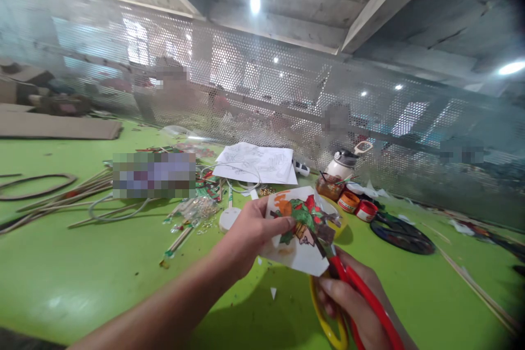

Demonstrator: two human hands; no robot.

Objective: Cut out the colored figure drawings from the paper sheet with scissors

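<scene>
My left hand (pixel 256 235) grips a painted paper cutout (pixel 301 213) by its left side, thumb on top and the other fingers behind. Red, green, orange and brown patches colour the drawing, and its lower edge is plain white. My right hand (pixel 353 295) is closed round scissors (pixel 346 284) with red and yellow handles. The scissor blades meet the paper along its right part, under the painted figure. A yellow bowl (pixel 341 224) shows partly behind the paper. Small white paper scraps (pixel 273 293) lie below on the green table (pixel 229 311).
Line-drawing sheets (pixel 254 163) lie behind my hands. Red (pixel 366 210) and orange paint jars (pixel 348 202), a white kettle-like flask (pixel 342 164) and a dark palette (pixel 402 233) stand right. Sticks (pixel 94 186) and cardboard (pixel 57 124) lie left. A perforated screen (pixel 246 87) rises behind.
</scene>
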